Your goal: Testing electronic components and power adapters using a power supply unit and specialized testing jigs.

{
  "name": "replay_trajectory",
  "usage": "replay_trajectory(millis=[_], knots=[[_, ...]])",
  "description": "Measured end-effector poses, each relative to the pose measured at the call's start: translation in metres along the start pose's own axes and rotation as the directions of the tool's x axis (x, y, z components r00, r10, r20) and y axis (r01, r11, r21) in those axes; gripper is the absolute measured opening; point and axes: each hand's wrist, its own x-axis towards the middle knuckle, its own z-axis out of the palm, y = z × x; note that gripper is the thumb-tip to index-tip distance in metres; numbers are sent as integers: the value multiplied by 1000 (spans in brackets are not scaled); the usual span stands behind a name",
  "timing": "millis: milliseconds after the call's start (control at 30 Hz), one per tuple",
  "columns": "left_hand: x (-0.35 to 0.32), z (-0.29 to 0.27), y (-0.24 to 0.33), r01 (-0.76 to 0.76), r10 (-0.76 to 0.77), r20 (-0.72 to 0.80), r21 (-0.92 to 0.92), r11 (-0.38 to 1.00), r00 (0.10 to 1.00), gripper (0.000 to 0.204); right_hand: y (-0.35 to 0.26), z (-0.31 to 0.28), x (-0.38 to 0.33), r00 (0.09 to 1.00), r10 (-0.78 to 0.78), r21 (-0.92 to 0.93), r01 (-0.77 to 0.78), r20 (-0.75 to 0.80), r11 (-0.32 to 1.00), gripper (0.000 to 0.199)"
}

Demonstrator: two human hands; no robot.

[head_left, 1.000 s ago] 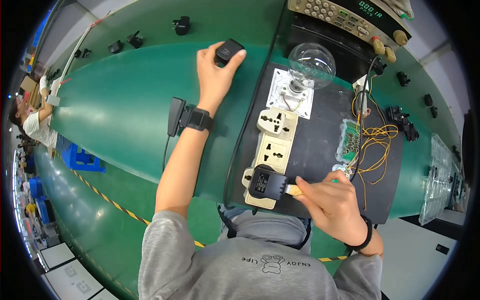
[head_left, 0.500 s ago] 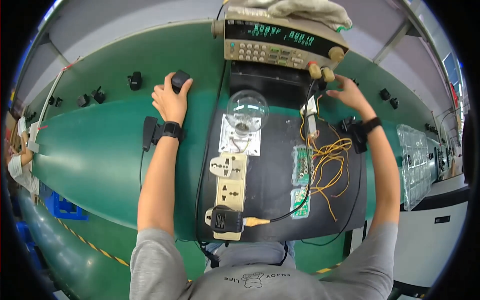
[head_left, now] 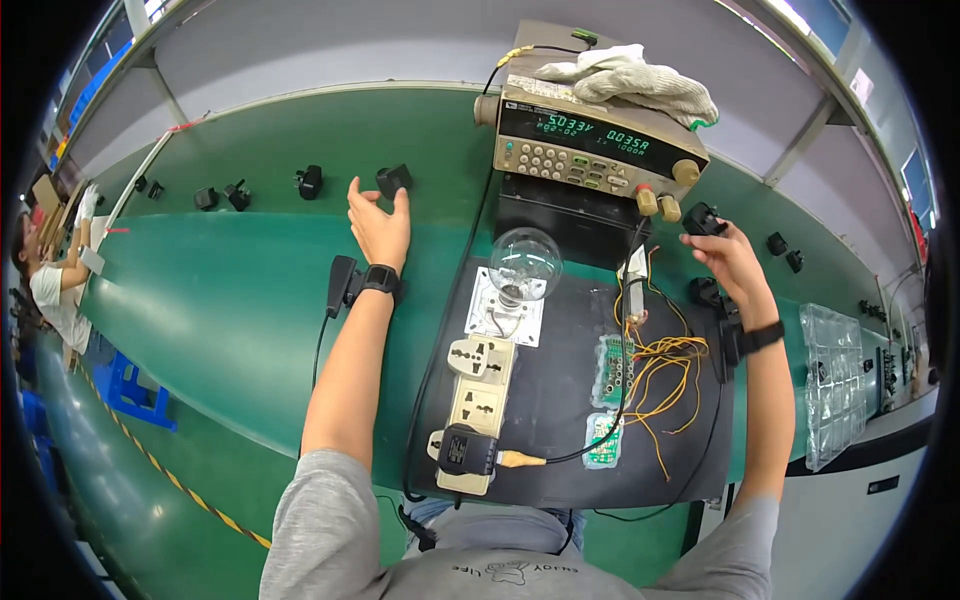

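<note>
Holds left hand [head_left: 382, 233] spread beside black boxy plastic adapter [head_left: 394, 181]; curls right hand [head_left: 738, 264] beneath partly hidden black plastic plug adapter [head_left: 704, 219], unclear whether gripped.

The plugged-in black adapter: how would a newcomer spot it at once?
On the black board lies a cream socket strip. The black adapter sits at its near end; unlike the loose adapters further left, it has a yellow-tipped cable attached.

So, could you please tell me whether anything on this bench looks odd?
The yellow wires lie in a loose tangle on the black mat, one end trailing free, which looks untidy. What seems a white glove lies bunched atop the bench instrument, an odd resting place.
</note>
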Motion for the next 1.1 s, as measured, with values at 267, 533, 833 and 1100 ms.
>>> replay_trajectory(millis=[267, 533, 833, 1100], knots=[[-12, -16, -10, 71, -70, 14, -274, 959, 997, 58, -6, 37, -80, 984, 67, 544, -147, 164, 826, 21], [-43, -54, -5, 237, -27, 358, -557, 796, 933, 25, 1, 133, -118, 733, 229, 33, -324, 640, 945, 26], [-59, -63, 2, 269, 46, 529, -502, 822, 847, 18, 44, 206, -125, 736, -372, -261, 588, 566, 765, 43], [-57, -70, 3, 228, 70, 588, -418, 879, 806, 18, 43, 203, -123, 534, -369, -364, 822, 761, 438, 49]])
